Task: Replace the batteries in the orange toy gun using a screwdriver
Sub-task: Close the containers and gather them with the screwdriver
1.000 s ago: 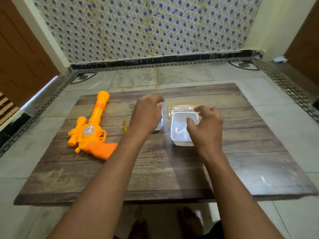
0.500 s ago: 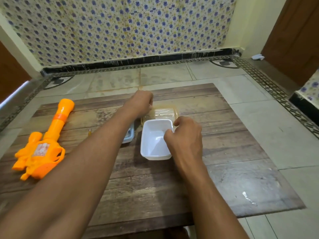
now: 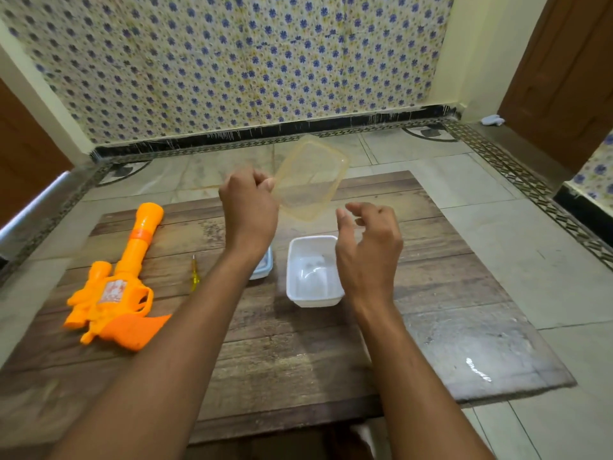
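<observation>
The orange toy gun lies on the left of the wooden board, barrel pointing away from me. A small yellow screwdriver lies just right of it. My left hand is raised above the board and grips the edge of a clear yellowish lid, holding it tilted in the air. My right hand hovers with fingers apart over the right rim of an open white container. A small blue-rimmed box is mostly hidden under my left wrist.
The board rests on a tiled floor with a patterned border. A flowered wall stands behind, with brown doors at both sides. A wet shiny patch marks the board's right front corner.
My left hand has lifted the clear lid off the board into the air. My right hand let go of the white container's rim and opened above it.
</observation>
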`<move>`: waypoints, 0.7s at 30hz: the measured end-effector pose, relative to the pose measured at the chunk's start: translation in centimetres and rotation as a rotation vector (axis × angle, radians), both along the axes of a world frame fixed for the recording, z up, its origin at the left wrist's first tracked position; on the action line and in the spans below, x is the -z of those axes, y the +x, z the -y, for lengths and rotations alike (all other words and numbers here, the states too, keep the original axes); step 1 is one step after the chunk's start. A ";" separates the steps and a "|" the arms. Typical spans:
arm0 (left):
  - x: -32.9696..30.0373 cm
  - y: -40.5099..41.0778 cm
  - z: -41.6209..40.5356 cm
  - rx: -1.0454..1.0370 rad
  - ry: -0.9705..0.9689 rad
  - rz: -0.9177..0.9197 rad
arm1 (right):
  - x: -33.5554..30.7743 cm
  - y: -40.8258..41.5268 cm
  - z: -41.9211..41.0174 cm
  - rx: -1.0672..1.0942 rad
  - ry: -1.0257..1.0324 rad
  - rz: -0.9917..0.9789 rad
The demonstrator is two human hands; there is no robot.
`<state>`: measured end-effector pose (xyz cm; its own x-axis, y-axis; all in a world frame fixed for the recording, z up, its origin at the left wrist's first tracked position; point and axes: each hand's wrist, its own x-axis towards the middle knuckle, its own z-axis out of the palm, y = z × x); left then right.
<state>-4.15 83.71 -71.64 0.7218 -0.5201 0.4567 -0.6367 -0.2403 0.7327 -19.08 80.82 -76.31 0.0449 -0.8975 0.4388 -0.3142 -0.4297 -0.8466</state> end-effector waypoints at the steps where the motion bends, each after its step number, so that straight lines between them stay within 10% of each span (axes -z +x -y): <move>1: -0.1 -0.6 -0.7 0.029 -0.014 -0.124 | -0.2 -0.1 -0.1 -0.026 0.003 0.054; 11: 0.5 -5.9 -6.6 0.376 -0.043 -1.145 | -2.2 -1.9 -1.9 -0.508 0.412 0.570; 21: 1.4 -4.9 -7.0 0.287 -0.147 -0.975 | -1.9 -1.7 -0.6 -0.375 0.430 0.626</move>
<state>-9.05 90.74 -73.07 0.6701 -0.7180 -0.1885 0.2317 -0.0389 0.9720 -20.80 81.42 -74.46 0.2357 -0.9661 0.1055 0.3660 -0.0123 -0.9306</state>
